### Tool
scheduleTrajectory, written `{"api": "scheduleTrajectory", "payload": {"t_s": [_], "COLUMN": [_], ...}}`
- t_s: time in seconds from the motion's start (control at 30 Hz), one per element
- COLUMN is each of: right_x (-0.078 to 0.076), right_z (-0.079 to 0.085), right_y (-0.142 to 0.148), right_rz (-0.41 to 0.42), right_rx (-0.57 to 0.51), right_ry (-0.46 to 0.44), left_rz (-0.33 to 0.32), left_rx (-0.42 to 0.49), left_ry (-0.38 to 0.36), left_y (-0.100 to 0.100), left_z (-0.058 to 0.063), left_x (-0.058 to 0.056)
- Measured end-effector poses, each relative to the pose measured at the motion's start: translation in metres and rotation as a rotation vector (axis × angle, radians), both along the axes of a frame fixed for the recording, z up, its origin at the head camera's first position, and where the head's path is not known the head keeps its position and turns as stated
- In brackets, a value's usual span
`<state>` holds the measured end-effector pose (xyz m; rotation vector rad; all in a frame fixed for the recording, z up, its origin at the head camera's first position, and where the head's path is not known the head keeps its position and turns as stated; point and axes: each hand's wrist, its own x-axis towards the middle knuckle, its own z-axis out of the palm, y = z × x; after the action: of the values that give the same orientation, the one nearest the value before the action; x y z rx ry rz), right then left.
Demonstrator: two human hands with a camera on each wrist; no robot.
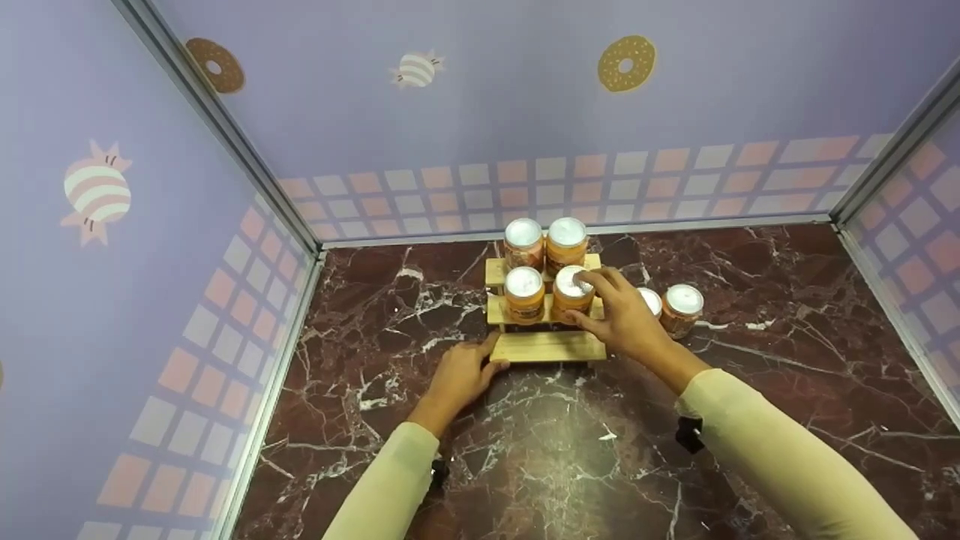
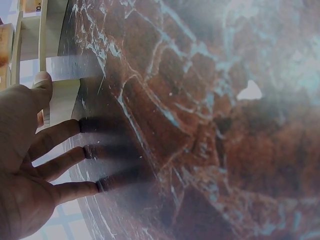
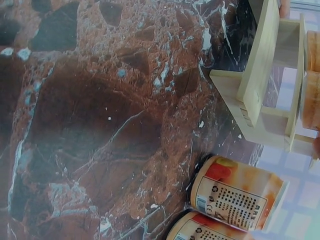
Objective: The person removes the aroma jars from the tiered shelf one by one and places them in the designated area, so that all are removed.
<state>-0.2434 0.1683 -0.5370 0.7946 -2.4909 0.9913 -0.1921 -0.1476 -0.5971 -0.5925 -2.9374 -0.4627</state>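
Your left hand (image 1: 455,379) is at the rack (image 1: 547,346), on its 8 o'clock corner. The thumb is in front of the low step and a finger is behind it, so it pinches the wood; the other fingers reach down to the desk (image 1: 540,435).

The rack's steps are long from 9 to 3 o'clock and go up toward 12. On the top step stand the left back jar (image 1: 523,249) and, at its 3 o'clock, the right back jar (image 1: 566,253). On the middle step stand the left middle jar (image 1: 524,301) and the held jar (image 1: 568,304), both upright.

Your right hand (image 1: 624,316) has its thumb and fingers on the held jar, which lies at its 10 o'clock.

Here is what matters most: two more jars stand upright on the desk at about 3 o'clock from your right hand, while the low step is at its 8 o'clock. The near jar (image 1: 651,301) is partly hidden by that hand; the far jar (image 1: 682,311) is just past it. Your right hand is much closer to both than your left.
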Motion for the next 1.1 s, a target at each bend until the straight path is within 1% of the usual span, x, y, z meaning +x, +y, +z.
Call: {"api": "scheduleTrajectory", "payload": {"t_s": [0.07,0.23,0.4,0.5,0.7,0.77,0.9,0.97,1.0,1.03,1.07,1.1], "right_x": [0.001,0.005,0.011,0.014,0.019,0.020,0.022,0.024,0.025,0.025,0.026,0.027], "right_z": [0.001,0.003,0.003,0.003,0.002,0.001,-0.001,-0.002,-0.002,-0.002,-0.003,-0.003], "right_y": [0.003,0.010,0.018,0.023,0.034,0.036,0.042,0.045,0.046,0.048,0.049,0.051], "right_rz": [0.002,-0.004,-0.025,-0.030,-0.024,-0.026,-0.034,-0.034,-0.034,-0.034,-0.032,-0.031], "right_rx": [-0.003,-0.014,-0.002,-0.005,-0.025,-0.020,-0.005,-0.001,-0.001,-0.001,-0.004,-0.003], "right_ry": [0.007,0.023,0.033,0.028,0.021,0.027,0.036,0.043,0.044,0.043,0.041,0.039], "left_rz": [0.004,-0.002,-0.003,0.001,-0.008,-0.005,0.004,-0.001,-0.005,-0.013,-0.017,-0.022], "left_rx": [0.006,0.024,0.043,0.044,0.050,0.048,0.044,0.064,0.059,0.072,0.071,0.079], "left_ry": [-0.005,0.011,-0.004,-0.014,0.002,-0.004,-0.039,-0.041,-0.021,-0.007,0.021,0.035], "left_y": [0.000,0.001,0.001,0.000,0.000,-0.001,-0.001,-0.002,-0.003,-0.004,-0.006,-0.007], "left_z": [0.000,-0.001,0.000,0.000,-0.002,-0.003,-0.002,-0.005,-0.010,-0.012,-0.023,-0.025], "left_x": [0.000,-0.001,-0.001,0.000,-0.001,-0.001,-0.001,-0.002,-0.004,-0.005,-0.010,-0.010]}}
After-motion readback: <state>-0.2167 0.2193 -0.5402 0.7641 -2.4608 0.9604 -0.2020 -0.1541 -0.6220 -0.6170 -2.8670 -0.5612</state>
